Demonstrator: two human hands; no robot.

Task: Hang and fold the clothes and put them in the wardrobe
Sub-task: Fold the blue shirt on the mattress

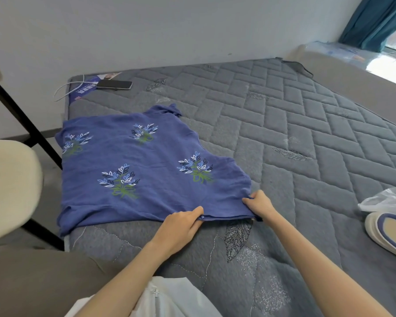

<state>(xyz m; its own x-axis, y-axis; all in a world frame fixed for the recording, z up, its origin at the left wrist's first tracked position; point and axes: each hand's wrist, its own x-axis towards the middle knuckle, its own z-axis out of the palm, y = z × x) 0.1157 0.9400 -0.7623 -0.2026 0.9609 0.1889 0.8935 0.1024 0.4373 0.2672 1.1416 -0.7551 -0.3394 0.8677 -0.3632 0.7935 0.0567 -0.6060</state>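
A blue garment [146, 165] with white and green leaf prints lies spread on the left part of a grey quilted mattress [295, 138]. Its left edge hangs slightly over the mattress side. My left hand [181, 227] pinches the garment's near hem around the middle. My right hand [258, 204] grips the near right corner of the same hem. Both arms reach in from the bottom of the view.
A dark phone [114, 84] with a white cable [64, 90] lies at the mattress's far left corner. A cream chair [7, 184] with black legs stands left of the bed. A clear plastic bag [389, 200] and a white-and-blue item [386, 232] sit at the right edge. Teal curtain [373, 21] far right.
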